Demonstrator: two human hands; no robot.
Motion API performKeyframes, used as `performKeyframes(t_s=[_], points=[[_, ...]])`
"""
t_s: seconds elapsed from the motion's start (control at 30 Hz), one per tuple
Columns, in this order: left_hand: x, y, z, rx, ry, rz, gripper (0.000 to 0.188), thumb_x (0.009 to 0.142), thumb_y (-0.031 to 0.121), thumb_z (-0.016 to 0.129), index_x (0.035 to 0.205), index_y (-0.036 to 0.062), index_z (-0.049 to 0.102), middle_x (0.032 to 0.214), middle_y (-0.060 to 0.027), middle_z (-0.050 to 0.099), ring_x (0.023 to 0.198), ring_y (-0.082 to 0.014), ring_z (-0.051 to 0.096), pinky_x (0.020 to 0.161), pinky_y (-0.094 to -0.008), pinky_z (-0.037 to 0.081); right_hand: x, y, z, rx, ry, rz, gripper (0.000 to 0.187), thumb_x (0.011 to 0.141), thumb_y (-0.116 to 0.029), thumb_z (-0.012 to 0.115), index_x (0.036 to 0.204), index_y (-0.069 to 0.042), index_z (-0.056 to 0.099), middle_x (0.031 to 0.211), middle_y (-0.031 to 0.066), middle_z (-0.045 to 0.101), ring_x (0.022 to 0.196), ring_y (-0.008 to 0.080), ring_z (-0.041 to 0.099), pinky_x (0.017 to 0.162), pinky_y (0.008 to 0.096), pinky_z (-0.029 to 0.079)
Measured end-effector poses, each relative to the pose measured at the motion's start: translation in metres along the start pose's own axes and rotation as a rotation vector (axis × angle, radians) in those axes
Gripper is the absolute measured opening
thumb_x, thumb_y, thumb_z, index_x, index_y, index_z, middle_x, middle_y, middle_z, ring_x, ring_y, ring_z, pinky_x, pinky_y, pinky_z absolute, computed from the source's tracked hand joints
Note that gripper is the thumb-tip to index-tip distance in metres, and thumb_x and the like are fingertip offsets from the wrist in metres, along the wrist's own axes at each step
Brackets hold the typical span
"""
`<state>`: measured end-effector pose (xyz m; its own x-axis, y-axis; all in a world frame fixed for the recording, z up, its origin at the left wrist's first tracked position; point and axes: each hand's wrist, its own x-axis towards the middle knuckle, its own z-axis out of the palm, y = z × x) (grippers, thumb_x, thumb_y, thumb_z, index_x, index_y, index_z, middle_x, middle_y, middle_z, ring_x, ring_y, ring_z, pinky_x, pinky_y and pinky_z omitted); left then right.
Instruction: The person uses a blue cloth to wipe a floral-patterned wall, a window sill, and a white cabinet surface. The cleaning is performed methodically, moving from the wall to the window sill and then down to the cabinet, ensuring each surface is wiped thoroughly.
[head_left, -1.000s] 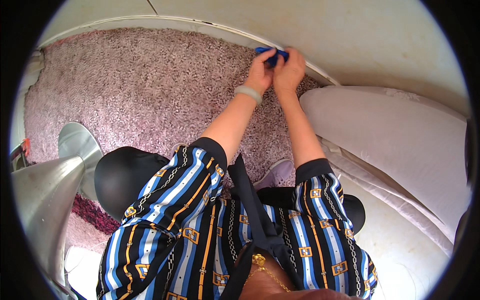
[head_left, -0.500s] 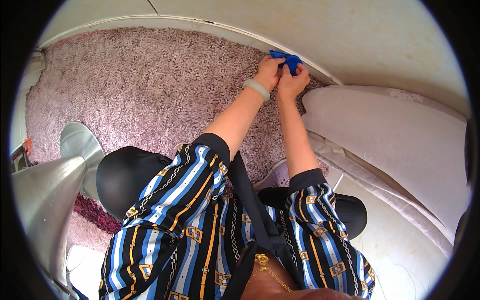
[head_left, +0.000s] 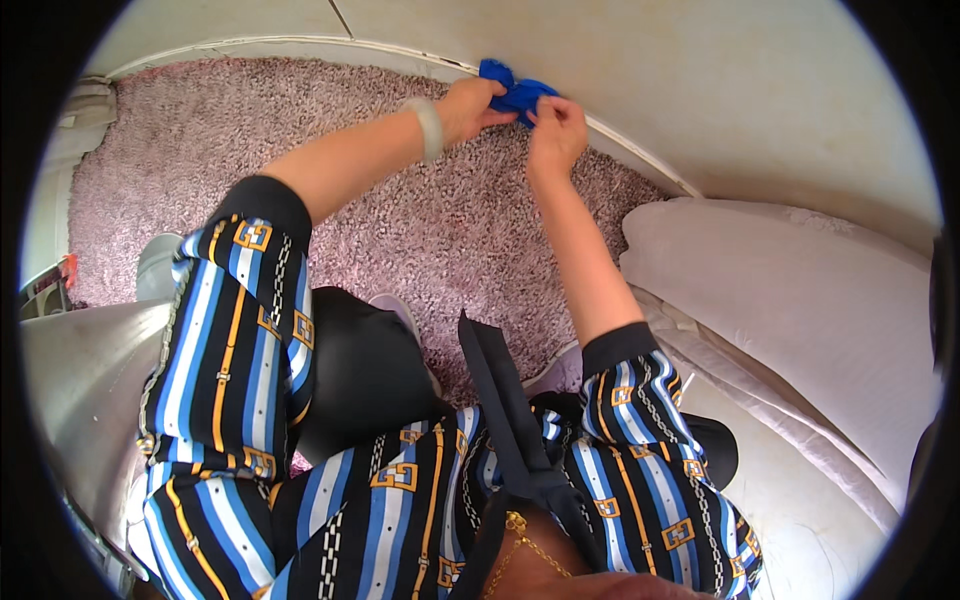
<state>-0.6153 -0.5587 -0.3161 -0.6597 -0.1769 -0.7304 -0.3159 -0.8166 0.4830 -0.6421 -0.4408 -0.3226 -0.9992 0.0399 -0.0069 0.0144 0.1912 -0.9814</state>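
A bright blue cloth is bunched between my two hands, up against the baseboard at the rug's far edge. My left hand, with a pale bangle on its wrist, grips the cloth's left part between thumb and fingers. The right part is pinched by my right hand, its thumb and fingers together at the cloth's edge. Part of the cloth rests along the white baseboard.
Shaggy pinkish-grey rug covers the floor ahead. A pale wall curves behind it. On the right stands a bed or cushion in light fabric. A shiny metal stand is at my left.
Both hands and the cloth have moved left along the baseboard. My hands are further apart, the cloth stretched wider between them. My left elbow has swung out to the left.
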Motion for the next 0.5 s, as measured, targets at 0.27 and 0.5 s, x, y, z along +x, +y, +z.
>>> performKeyframes(t_s=[0.27,0.5], points=[[0.015,-0.055,0.019,-0.322,-0.096,-0.129,0.024,0.100,0.013,0.043,0.117,-0.0028,0.052,0.113,-0.0194,0.062,0.102,-0.0329,0.063,0.092,-0.0445,0.055,-0.014,-0.020,-0.025,-0.475,-0.104,-0.466,0.024,0.086,-0.004,0.063,0.108,0.002,0.059,0.115,0.0192,0.051,0.099,0.0321,0.056,0.082,0.0395,0.050],[0.023,-0.014,-0.049,-0.321,0.006,0.197,0.021,0.094,0.012,0.043,0.108,-0.0001,0.053,0.100,-0.0165,0.062,0.087,-0.0316,0.066,0.071,-0.0463,0.060,-0.024,-0.028,0.037,-0.599,-0.399,-0.629,0.036,0.076,0.007,0.058,0.111,0.000,0.061,0.117,0.0175,0.055,0.110,0.0393,0.049,0.095,0.0458,0.043]])
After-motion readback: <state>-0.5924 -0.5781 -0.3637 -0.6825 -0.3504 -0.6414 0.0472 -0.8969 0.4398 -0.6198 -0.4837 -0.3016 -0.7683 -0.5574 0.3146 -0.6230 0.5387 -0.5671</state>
